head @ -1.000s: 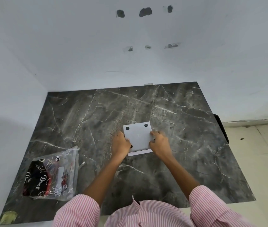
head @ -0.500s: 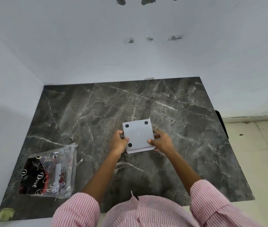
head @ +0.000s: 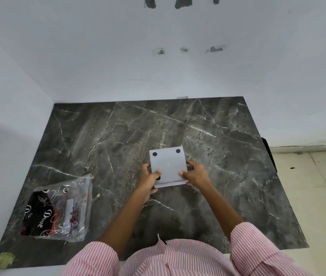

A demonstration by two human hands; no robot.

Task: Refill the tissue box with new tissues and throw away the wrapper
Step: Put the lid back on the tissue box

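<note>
A square grey tissue box point(head: 168, 166) is held upside down over the dark marble table point(head: 227, 176), its flat base with black rubber feet facing up. My left hand point(head: 149, 180) grips its left side with the thumb on the base. My right hand point(head: 195, 174) grips its right side, thumb also on the base. At the table's near left lies a clear plastic wrapper point(head: 58, 208) holding a black and red tissue pack. The box's opening is hidden underneath.
White walls close the table in at the back and left. A tiled floor point(head: 307, 176) lies beyond the table's right edge, where a dark object point(head: 268, 154) sticks out. A yellowish tape patch point(head: 4, 258) marks the near left corner.
Both hands have kept hold of the upside-down box and shifted their grip slightly, thumbs moving onto the base. The camera view has tilted a little.
</note>
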